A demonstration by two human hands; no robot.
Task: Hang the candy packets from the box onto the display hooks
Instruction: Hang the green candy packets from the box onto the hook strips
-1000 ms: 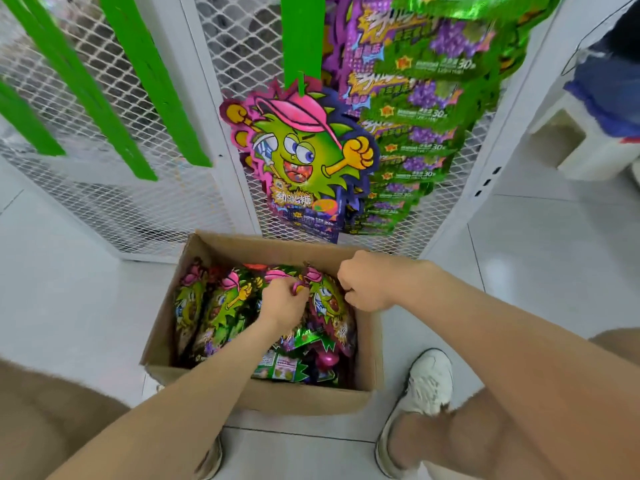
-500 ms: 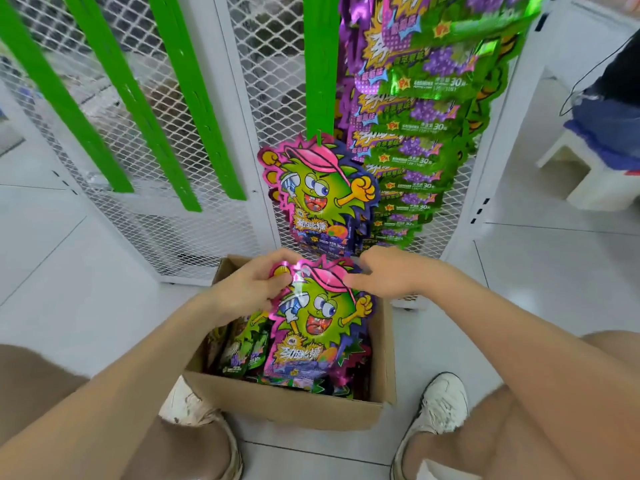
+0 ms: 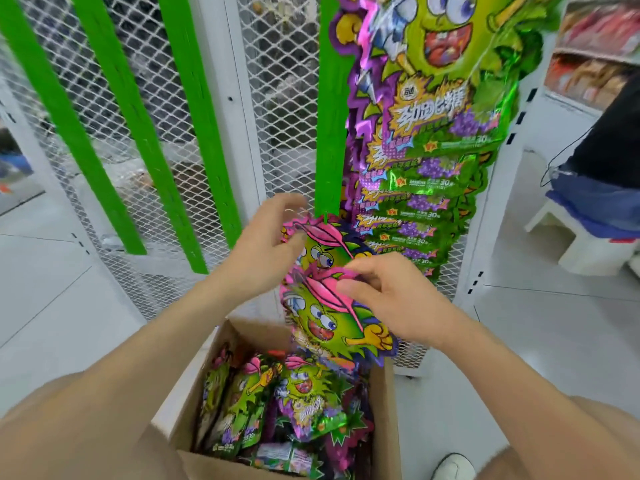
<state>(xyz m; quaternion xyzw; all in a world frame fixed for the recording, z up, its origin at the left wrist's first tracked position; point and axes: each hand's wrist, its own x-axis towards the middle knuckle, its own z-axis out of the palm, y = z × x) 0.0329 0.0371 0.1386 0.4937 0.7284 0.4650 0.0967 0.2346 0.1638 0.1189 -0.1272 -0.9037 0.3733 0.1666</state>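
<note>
A candy packet [image 3: 329, 323] with a green cartoon face and pink cap is held up above the cardboard box [image 3: 391, 410]. My right hand [image 3: 391, 299] pinches its pink top. My left hand [image 3: 266, 247] is beside the hanging packet [image 3: 322, 251] at the foot of the green hook strip [image 3: 330, 116], fingers spread and blurred, thumb touching that packet's edge. Several more packets [image 3: 284, 403] lie in the box. A column of the same packets [image 3: 426, 143] hangs to the right of the strip.
White mesh panels [image 3: 277, 98] with slanted green strips [image 3: 114, 116] stand behind the box. A person in dark clothes [image 3: 606, 140] sits on a white stool [image 3: 581, 244] at the right. My white shoe [image 3: 453, 465] is next to the box.
Both hands lifted the packet out of the box and up toward the lowest hanging packet. My left hand let go of it and moved up to the strip's foot.
</note>
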